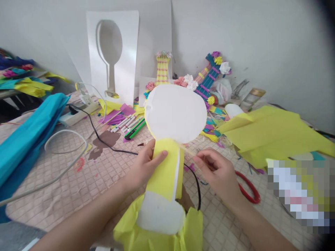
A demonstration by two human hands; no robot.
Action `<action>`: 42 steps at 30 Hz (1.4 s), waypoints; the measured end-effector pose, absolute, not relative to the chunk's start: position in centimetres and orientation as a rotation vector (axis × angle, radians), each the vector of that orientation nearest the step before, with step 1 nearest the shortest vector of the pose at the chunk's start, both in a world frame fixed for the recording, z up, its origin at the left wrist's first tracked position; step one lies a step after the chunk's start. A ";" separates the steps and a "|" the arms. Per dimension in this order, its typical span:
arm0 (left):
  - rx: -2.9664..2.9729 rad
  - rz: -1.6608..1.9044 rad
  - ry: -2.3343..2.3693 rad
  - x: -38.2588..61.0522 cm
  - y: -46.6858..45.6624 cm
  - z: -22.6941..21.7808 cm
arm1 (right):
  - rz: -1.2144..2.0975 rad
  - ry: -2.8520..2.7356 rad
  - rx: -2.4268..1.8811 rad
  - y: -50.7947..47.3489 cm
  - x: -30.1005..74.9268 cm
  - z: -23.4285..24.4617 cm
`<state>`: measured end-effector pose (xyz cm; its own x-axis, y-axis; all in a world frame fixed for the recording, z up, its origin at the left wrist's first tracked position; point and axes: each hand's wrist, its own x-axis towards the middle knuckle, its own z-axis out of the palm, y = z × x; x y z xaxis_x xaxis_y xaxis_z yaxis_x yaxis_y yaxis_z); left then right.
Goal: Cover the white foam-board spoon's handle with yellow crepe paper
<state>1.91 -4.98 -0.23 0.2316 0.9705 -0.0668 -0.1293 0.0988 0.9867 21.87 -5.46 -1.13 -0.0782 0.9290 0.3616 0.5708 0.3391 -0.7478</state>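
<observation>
A white foam board cutout [176,111] with a rounded head is held upright in front of me. Yellow paper [162,170] wraps its narrow neck, and a white gap shows along the right side. My left hand [145,162] grips the neck from the left, thumb across the paper. Between the thumb and fingers of my right hand [216,169] is a thin pale strip [188,150], whose far end meets the neck just under the rounded head. At the bottom, loose yellow paper surrounds the cutout's white lower end [161,214].
Blue paper [31,139] lies left, near a power strip [78,113] and cables. Markers [125,122] and a green cutter [135,129] lie behind. Decorated guitar shapes [208,82] lean at the wall. Yellow paper [277,132] and a red handle loop [255,193] are right.
</observation>
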 end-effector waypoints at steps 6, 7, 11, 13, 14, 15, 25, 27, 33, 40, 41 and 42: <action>1.127 1.051 0.969 1.9 -4.9 -0.3 | 0.478 -1.758 -1.351 -5.2 22.1 -1.1; 1.110 1.048 0.971 2.0 -4.9 -0.3 | 0.471 -1.744 -1.345 -5.2 22.1 -1.1; 1.018 1.031 0.903 2.0 -4.7 -0.2 | 0.518 -1.806 -1.247 -5.4 22.0 -0.8; 1.015 1.050 0.889 2.1 -4.7 -0.1 | 0.513 -1.836 -1.233 -5.5 21.9 -0.8; 1.024 1.060 0.891 2.1 -4.6 -0.1 | 0.496 -1.829 -1.247 -5.5 22.0 -0.8; 1.033 1.065 0.895 2.1 -4.6 -0.2 | 0.471 -1.809 -1.269 -5.5 22.0 -0.8; 1.107 1.047 0.941 2.0 -4.9 -0.1 | 0.401 -1.826 -1.243 -5.5 21.8 -0.5; 1.118 1.039 0.960 2.0 -4.8 -0.1 | 0.366 -1.795 -1.282 -5.5 21.9 -0.5; 1.168 1.005 0.992 2.1 -5.1 0.1 | 0.370 -1.825 -1.200 -5.7 21.8 -0.5; 1.136 0.969 0.953 2.3 -5.8 0.7 | 0.319 -1.818 -1.204 -6.0 21.4 -0.6; 1.122 0.961 0.955 2.3 -5.8 0.7 | 0.309 -1.796 -1.226 -5.9 21.4 -0.6; 1.110 0.952 0.956 2.3 -5.8 0.7 | 0.299 -1.785 -1.239 -5.9 21.4 -0.6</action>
